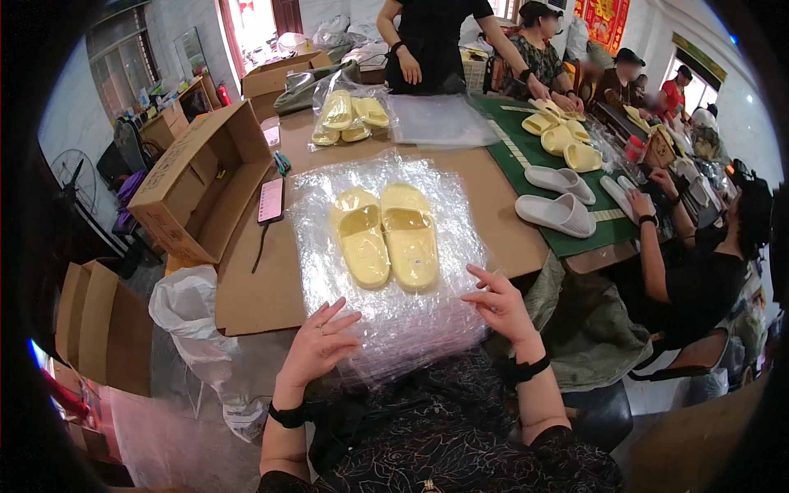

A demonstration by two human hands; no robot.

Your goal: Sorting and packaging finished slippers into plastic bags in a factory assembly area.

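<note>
A pair of pale yellow slippers [386, 237] lies side by side on a stack of clear plastic bags [374, 324] on the brown table [246, 287]. My left hand [319, 345] rests flat on the near left part of the bags, fingers spread. Fingers apart, my right hand [500, 306] touches the bags' near right edge. Neither hand holds anything. Both wrists wear black bands.
An open cardboard box [201, 177] and a phone [270, 200] sit to the left. A bag of yellow slippers [349, 115] lies further back. White slippers [559, 201] and more yellow ones [563, 135] rest on a green mat at right, with other people around the table.
</note>
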